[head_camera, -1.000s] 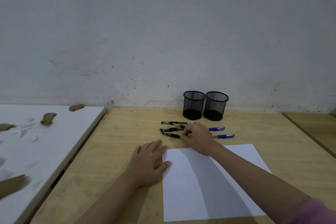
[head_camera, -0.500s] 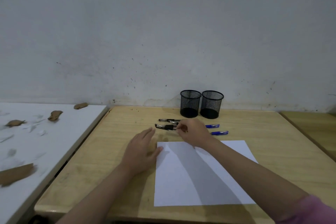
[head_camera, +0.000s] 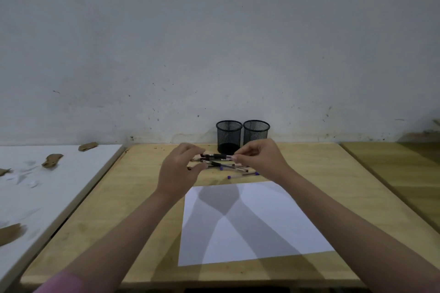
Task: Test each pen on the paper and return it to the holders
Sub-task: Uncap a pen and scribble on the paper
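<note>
Pen (head_camera: 217, 156) pinched at both ends, left hand (head_camera: 180, 169) and right hand (head_camera: 260, 162); maybe four more pens (head_camera: 234, 169) underneath, two holders (head_camera: 242, 134) just behind, one paper (head_camera: 250, 221) nearer.

Both my forearms are extended forward, raised. My left hand (head_camera: 179, 169) has its fingers curled, thumb and forefinger pinched. My right hand (head_camera: 260, 162) is pinched likewise, facing it.
</note>
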